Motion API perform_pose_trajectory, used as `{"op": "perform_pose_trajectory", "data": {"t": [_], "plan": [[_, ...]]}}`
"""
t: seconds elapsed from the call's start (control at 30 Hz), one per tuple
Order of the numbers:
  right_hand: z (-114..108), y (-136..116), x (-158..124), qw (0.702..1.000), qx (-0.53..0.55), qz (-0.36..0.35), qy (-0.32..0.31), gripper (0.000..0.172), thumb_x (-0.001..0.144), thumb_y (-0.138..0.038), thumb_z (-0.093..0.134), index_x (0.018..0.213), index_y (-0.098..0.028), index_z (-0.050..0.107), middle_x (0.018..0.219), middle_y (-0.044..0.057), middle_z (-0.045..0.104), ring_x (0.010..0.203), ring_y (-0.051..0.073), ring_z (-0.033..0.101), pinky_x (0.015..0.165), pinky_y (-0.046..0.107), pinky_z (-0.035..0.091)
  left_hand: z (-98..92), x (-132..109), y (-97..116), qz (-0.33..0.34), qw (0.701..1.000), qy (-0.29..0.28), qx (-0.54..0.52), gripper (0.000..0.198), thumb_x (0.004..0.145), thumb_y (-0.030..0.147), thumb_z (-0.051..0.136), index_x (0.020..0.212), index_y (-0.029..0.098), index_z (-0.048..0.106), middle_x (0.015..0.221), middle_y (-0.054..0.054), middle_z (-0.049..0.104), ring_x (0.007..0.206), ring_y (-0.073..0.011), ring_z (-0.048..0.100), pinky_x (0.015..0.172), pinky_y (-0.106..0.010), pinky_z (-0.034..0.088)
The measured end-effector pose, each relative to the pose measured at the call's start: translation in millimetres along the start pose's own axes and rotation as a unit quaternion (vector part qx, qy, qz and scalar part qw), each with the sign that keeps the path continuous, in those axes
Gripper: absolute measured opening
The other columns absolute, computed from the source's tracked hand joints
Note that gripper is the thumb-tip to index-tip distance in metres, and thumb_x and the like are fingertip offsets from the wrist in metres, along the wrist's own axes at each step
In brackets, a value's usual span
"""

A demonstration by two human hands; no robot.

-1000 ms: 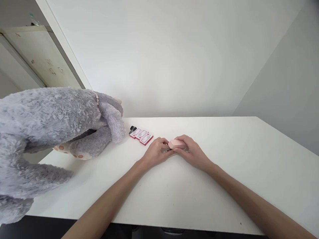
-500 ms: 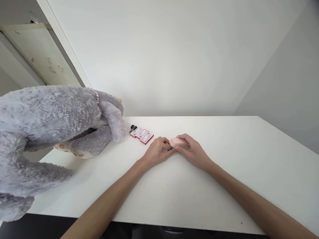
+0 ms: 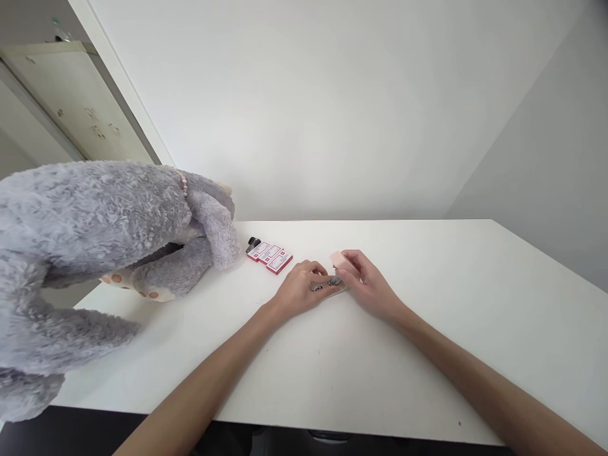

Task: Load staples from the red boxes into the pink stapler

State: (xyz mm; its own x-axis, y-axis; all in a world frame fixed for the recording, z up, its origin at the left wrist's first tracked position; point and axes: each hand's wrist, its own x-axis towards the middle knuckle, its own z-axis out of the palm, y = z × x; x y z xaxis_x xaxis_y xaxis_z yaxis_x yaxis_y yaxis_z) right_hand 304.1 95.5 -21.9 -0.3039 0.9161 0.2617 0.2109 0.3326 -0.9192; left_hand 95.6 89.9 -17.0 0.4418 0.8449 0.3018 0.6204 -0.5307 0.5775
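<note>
A pink stapler (image 3: 342, 260) sits low over the white table between my two hands, its pink top swung up from the metal inner part (image 3: 334, 280). My left hand (image 3: 298, 289) is closed on the lower, metal part from the left side. With thumb and fingers, my right hand (image 3: 373, 286) grips the pink top from the right. Fingers hide much of the stapler's base. Beyond my left hand lie small red-and-white boxes (image 3: 270, 258), with a small black and metal object (image 3: 253, 244) at their far left end.
A large grey plush toy (image 3: 104, 215) takes up the left side of the white table (image 3: 427, 380). A white wall (image 3: 323, 114) rises behind the table's far edge. Past a partition at the upper left stands a pale cabinet (image 3: 76, 95).
My right hand has tilted the pink top upward, away from the metal part, which shows more now. My left hand has stayed almost in place.
</note>
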Motion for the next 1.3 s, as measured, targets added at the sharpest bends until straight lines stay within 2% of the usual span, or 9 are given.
{"op": "perform_pose_trajectory", "data": {"t": [0.27,0.57,0.73,0.87,1.0,1.17,1.3], "plan": [[0,-2,1,0.998,0.065,-0.007,-0.021,0.033,0.100,-0.055,0.055,0.120,-0.028,0.054,0.117,0.006,0.064,0.107,0.023,0.063,0.091,0.040,0.053,-0.5,2,1,0.000,1.000,0.001,0.006,0.027,0.093,0.049,0.067,0.107,0.030,0.080,0.096,-0.005,0.071,0.090,-0.0214,0.064,0.082,-0.036,0.051],[-2,-5,3,0.996,0.090,-0.010,-0.013,0.040,0.101,-0.061,0.047,0.121,-0.027,0.051,0.114,0.008,0.063,0.089,0.020,0.066,0.083,0.042,0.058,-1.6,2,3,0.004,1.000,-0.001,0.007,0.029,0.090,0.051,0.069,0.101,0.024,0.072,0.099,-0.005,0.071,0.091,-0.0219,0.065,0.080,-0.035,0.050],[-4,0,7,0.993,0.113,-0.002,0.034,0.038,0.103,-0.062,0.040,0.115,-0.028,0.052,0.118,0.009,0.061,0.109,0.024,0.063,0.082,0.039,0.059,-4.6,1,4,-0.006,1.000,-0.011,0.006,0.034,0.083,0.050,0.077,0.103,0.025,0.068,0.100,-0.003,0.071,0.093,-0.0224,0.064,0.083,-0.036,0.049],[-5,4,9,0.992,0.098,0.004,0.076,0.042,0.105,-0.062,0.032,0.105,-0.027,0.056,0.123,0.010,0.061,0.117,0.025,0.063,0.097,0.043,0.057,-3.9,2,4,-0.023,1.000,-0.002,0.008,0.031,0.082,0.044,0.077,0.104,0.025,0.067,0.105,-0.003,0.072,0.096,-0.0231,0.065,0.083,-0.036,0.049],[-6,5,10,0.986,0.110,0.014,0.121,0.040,0.106,-0.060,0.034,0.118,-0.029,0.055,0.122,0.009,0.062,0.118,0.024,0.065,0.110,0.046,0.051,-0.5,2,0,-0.040,0.999,0.017,0.013,0.030,0.085,0.041,0.073,0.108,0.024,0.066,0.106,-0.004,0.072,0.095,-0.0233,0.065,0.081,-0.037,0.051],[-7,10,13,0.974,0.151,0.017,0.168,0.035,0.104,-0.058,0.042,0.117,-0.028,0.054,0.124,0.008,0.061,0.123,0.024,0.064,0.108,0.046,0.053,1.8,2,-3,-0.045,0.998,0.044,0.029,0.024,0.089,0.036,0.068,0.109,0.023,0.065,0.108,-0.005,0.072,0.099,-0.0244,0.065,0.083,-0.038,0.052],[-10,18,15,0.956,0.181,0.057,0.222,0.041,0.100,-0.051,0.053,0.135,-0.032,0.046,0.125,0.005,0.064,0.122,0.023,0.065,0.109,0.047,0.052,1.4,3,-4,-0.047,0.995,0.056,0.062,0.024,0.091,0.032,0.067,0.113,0.023,0.064,0.112,-0.004,0.073,0.105,-0.0259,0.063,0.091,-0.042,0.050]]}}
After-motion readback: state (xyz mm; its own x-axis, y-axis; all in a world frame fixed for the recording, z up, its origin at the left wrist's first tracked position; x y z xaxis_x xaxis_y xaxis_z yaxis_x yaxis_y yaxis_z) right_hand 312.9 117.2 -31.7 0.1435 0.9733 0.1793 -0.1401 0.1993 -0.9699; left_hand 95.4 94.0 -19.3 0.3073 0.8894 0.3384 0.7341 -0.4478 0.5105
